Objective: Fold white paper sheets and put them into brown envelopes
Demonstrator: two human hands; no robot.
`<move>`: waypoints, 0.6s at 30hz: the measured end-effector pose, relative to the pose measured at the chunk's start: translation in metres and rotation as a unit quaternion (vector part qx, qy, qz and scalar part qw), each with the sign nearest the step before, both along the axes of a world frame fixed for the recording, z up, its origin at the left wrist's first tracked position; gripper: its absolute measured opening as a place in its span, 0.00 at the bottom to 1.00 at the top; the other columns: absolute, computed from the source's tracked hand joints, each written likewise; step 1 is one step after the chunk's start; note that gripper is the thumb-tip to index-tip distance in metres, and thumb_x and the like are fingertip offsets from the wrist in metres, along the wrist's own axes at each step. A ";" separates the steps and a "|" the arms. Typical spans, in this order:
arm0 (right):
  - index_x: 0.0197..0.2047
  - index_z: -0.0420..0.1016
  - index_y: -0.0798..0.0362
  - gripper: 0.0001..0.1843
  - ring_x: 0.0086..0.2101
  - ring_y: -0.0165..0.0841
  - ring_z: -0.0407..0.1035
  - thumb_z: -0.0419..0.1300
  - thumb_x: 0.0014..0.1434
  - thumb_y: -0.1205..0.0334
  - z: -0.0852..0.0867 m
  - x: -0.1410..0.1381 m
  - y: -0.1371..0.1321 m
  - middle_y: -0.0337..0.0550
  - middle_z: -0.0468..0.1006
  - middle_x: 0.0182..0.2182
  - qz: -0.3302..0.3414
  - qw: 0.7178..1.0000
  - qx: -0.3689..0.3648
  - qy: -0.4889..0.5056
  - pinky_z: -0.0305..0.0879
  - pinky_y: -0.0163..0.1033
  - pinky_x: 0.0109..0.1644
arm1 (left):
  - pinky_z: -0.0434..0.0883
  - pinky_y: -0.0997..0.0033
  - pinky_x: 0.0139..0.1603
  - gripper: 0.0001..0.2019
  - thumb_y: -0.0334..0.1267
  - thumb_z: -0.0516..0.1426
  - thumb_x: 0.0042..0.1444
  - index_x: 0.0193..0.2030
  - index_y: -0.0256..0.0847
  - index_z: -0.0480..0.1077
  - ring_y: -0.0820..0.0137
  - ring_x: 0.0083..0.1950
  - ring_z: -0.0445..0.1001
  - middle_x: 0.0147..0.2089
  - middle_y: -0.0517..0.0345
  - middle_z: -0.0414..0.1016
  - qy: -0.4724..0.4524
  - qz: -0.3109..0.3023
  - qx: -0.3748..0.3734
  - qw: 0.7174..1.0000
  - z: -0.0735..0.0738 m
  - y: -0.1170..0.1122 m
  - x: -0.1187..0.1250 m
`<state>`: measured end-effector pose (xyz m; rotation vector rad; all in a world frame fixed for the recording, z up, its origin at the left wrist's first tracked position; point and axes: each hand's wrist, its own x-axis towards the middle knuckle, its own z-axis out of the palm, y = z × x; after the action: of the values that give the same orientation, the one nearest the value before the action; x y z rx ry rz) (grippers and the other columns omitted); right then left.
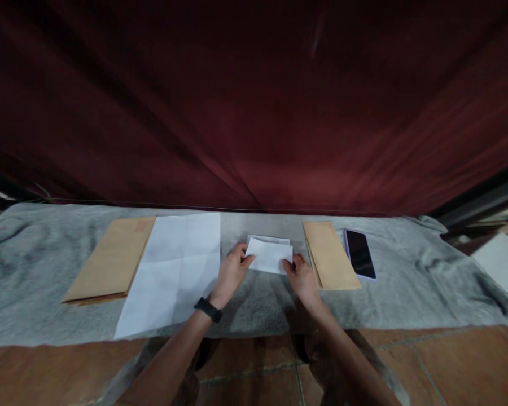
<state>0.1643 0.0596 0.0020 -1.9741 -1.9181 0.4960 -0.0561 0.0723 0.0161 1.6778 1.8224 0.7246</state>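
A: From the head view, where is the folded white paper?

B: In front of the person, over the middle of the cloth-draped bench, between the large white sheet and the right-hand brown envelopes. A white strip shows just beyond it; I can't tell if that is a separate piece or another layer.

A: How should it handle?

B: Very light, I'd judge, and a bit stiffer along its folds, but easy to crease or bend. Smooth paper may slide a little under the fingertips, so a gentle pinch at both short ends suits it better than a squeeze in the middle.

A: And the grip?

B: Both sides are pinching it. The left hand takes the left end, thumb on the near face; the right hand has the right end, its thumb likewise on top.

A: The arms?

B: Both reach forward from below, slanting inward, with fingers curled and the hands roughly level.
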 end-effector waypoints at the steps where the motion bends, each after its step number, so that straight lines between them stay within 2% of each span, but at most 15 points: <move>1: 0.44 0.77 0.54 0.14 0.43 0.37 0.77 0.53 0.70 0.55 0.001 -0.001 0.001 0.50 0.80 0.44 -0.005 1.000 -0.009 -0.014 0.65 0.35 0.43 | 0.66 0.71 0.35 0.07 0.39 0.59 0.62 0.46 0.43 0.70 0.66 0.37 0.78 0.36 0.58 0.79 0.028 0.008 0.000 1.000 0.001 -0.001 0.003; 6: 0.50 0.75 0.53 0.15 0.43 0.36 0.77 0.52 0.70 0.53 0.006 -0.007 0.007 0.50 0.79 0.48 -0.024 0.996 -0.041 -0.070 0.64 0.35 0.41 | 0.69 0.69 0.40 0.10 0.39 0.56 0.65 0.52 0.41 0.69 0.62 0.44 0.80 0.43 0.53 0.81 0.111 0.031 -0.005 0.993 0.007 -0.003 0.012; 10: 0.49 0.75 0.52 0.15 0.43 0.37 0.77 0.53 0.70 0.53 0.006 -0.010 0.009 0.49 0.80 0.48 -0.033 0.996 -0.028 -0.082 0.65 0.35 0.41 | 0.71 0.66 0.44 0.12 0.39 0.54 0.67 0.55 0.40 0.68 0.59 0.47 0.80 0.47 0.49 0.80 0.164 0.031 0.000 0.986 0.010 -0.003 0.018; 18: 0.48 0.75 0.51 0.15 0.41 0.41 0.77 0.53 0.70 0.52 0.000 -0.012 0.012 0.52 0.78 0.47 -0.041 0.994 -0.003 -0.101 0.66 0.41 0.42 | 0.72 0.64 0.45 0.14 0.38 0.50 0.69 0.56 0.39 0.67 0.56 0.50 0.79 0.46 0.46 0.79 0.226 0.027 0.016 0.974 0.009 -0.004 0.023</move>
<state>0.1519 0.0716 0.0025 -2.1696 -1.9415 0.2902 -0.0327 0.0683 0.0247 1.9395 2.1753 0.4136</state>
